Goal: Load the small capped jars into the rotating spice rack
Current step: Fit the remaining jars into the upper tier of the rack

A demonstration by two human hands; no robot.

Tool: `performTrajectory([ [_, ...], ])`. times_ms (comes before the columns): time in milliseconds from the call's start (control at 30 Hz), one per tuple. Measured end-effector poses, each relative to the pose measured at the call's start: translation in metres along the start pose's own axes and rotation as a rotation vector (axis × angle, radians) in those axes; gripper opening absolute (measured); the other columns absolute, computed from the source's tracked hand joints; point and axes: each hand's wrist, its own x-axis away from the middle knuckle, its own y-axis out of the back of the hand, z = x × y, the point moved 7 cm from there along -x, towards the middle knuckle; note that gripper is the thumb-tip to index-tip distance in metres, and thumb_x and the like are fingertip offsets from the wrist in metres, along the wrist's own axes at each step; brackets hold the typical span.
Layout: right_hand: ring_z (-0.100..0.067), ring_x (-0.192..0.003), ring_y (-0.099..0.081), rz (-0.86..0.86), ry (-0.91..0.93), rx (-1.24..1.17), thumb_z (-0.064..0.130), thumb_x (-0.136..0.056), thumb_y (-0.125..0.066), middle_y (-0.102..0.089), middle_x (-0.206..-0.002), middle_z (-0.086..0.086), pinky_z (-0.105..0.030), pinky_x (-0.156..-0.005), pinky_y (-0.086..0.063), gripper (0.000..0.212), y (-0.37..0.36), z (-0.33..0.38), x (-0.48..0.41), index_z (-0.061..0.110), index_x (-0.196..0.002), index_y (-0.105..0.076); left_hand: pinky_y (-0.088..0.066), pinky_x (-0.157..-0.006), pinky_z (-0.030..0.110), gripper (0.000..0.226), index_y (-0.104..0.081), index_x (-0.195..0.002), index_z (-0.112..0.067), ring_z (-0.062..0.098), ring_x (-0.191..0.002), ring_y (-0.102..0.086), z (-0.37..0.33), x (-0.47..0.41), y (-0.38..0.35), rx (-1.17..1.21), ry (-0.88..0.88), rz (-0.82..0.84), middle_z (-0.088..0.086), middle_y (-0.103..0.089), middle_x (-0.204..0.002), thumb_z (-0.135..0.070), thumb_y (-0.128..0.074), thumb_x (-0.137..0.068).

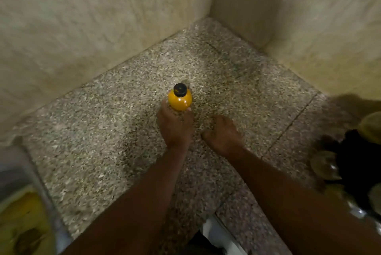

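Left hand (175,129): arm outstretched, fingers gripped the yellow jar (179,101).
Right hand (222,134): palm down, fingers loosely curled, blurred.

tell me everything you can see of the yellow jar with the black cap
The yellow jar is small and rounded, with a glossy surface that catches a highlight; glass or plastic, I cannot tell which. A black cap closes its top. It stands roughly upright over the speckled stone countertop, near the wall corner. The left hand grips its lower part, fingers curled round it. Whether its base touches the counter is hidden.
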Motion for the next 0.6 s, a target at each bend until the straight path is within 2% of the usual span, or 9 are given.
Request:
performTrajectory([
  [100,-0.037,-0.154,-0.008,0.096,0.022,0.173,0.068,-0.086,-0.053,-0.01,-0.168,-0.01,-0.063,-0.117,-0.019,0.089,-0.017,0.006,-0.011,0.031,-0.159,-0.017,-0.034,-0.104,0.035,0.074,-0.044,-0.146,-0.012,0.031,-0.128,-0.047,-0.008,-0.021,0.0,-0.045,-0.105,-0.003,0.014,-0.052,-0.14,-0.039,-0.073,-0.084],
  [167,-0.039,-0.155,0.002,0.138,0.007,0.22,0.075,-0.084,-0.052,0.002,-0.17,-0.008,-0.066,-0.118,-0.013,0.097,-0.022,0.006,-0.014,0.034,-0.16,-0.008,-0.034,-0.103,0.035,0.067,-0.048,-0.145,-0.015,0.03,-0.127,-0.047,-0.015,-0.029,-0.004,-0.074,-0.193,0.022,0.013,-0.054,-0.138,-0.04,-0.07,-0.086],
  [333,-0.04,-0.154,0.014,0.202,-0.024,0.268,0.082,-0.082,-0.047,0.019,-0.169,-0.008,-0.07,-0.118,-0.005,0.105,-0.029,0.005,-0.02,0.037,-0.16,0.009,-0.034,-0.104,0.034,0.06,-0.049,-0.143,-0.018,0.027,-0.129,-0.047,-0.023,-0.042,-0.011,-0.078,-0.256,0.051,0.007,-0.056,-0.139,-0.043,-0.065,-0.091],
  [467,-0.041,-0.154,0.011,0.184,-0.006,0.259,0.08,-0.084,-0.048,0.015,-0.169,-0.009,-0.069,-0.118,-0.007,0.103,-0.025,0.004,-0.02,0.037,-0.16,0.006,-0.04,-0.102,0.041,0.051,-0.056,-0.138,-0.014,0.029,-0.124,-0.052,-0.032,-0.044,-0.014,-0.067,-0.282,0.034,0.007,-0.062,-0.132,-0.038,-0.063,-0.094],
  [533,-0.038,-0.155,0.002,0.144,0.019,0.214,0.072,-0.087,-0.053,0.005,-0.17,-0.009,-0.066,-0.117,-0.013,0.096,-0.018,0.004,-0.019,0.034,-0.161,-0.005,-0.042,-0.099,0.042,0.049,-0.057,-0.136,-0.012,0.031,-0.121,-0.053,-0.037,-0.04,-0.017,-0.069,-0.301,0.043,0.009,-0.064,-0.129,-0.038,-0.063,-0.094],
  [600,-0.035,-0.154,-0.013,0.062,0.025,0.109,0.06,-0.089,-0.058,-0.012,-0.169,-0.012,-0.06,-0.118,-0.024,0.087,-0.006,0.0,-0.019,0.028,-0.16,-0.018,-0.044,-0.096,0.044,0.048,-0.059,-0.134,-0.011,0.032,-0.117,-0.055,-0.046,-0.032,-0.021,-0.068,-0.337,0.053,0.01,-0.065,-0.126,-0.037,-0.064,-0.094],
])
